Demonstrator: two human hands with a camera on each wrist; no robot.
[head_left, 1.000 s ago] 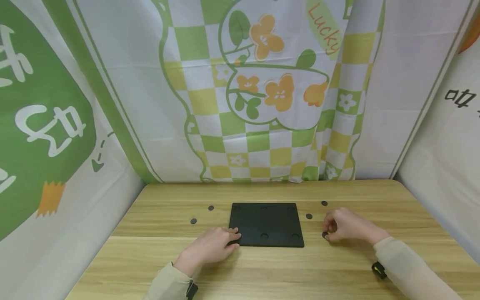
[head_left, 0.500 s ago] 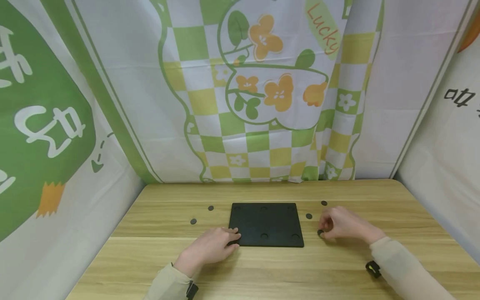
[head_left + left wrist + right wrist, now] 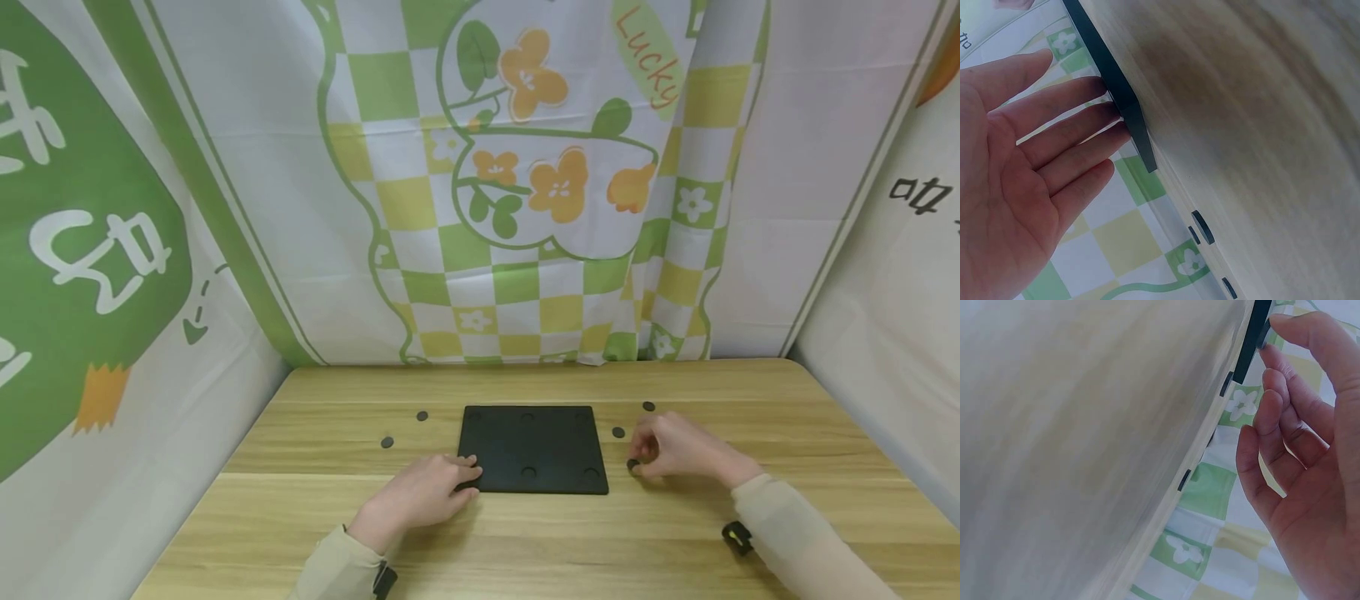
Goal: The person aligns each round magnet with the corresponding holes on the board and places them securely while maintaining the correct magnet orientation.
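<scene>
A flat black rectangular board [image 3: 555, 446] with shallow round recesses lies on the table. My left hand [image 3: 420, 492] rests its fingertips on the board's near left corner, its fingers nearly straight in the left wrist view. To the right of the board, my right hand [image 3: 681, 446] pinches a small dark round disc [image 3: 633, 465] between thumb and index finger. The right wrist view shows that disc [image 3: 1264, 333] edge-on at the fingertips, its other fingers loosely bent. Beyond the right hand lie two similar discs, a nearer disc [image 3: 618, 432] and a farther disc [image 3: 648, 406].
Left of the board, a disc [image 3: 422, 416] and another disc [image 3: 387, 442] lie flat on the wooden table [image 3: 315, 517]. Behind the table's far edge hangs a green-and-yellow checked cloth [image 3: 517, 283]. Printed cloth walls flank both sides.
My right hand has moved left toward the board, carrying the pinched disc. The left hand and the board have stayed in place.
</scene>
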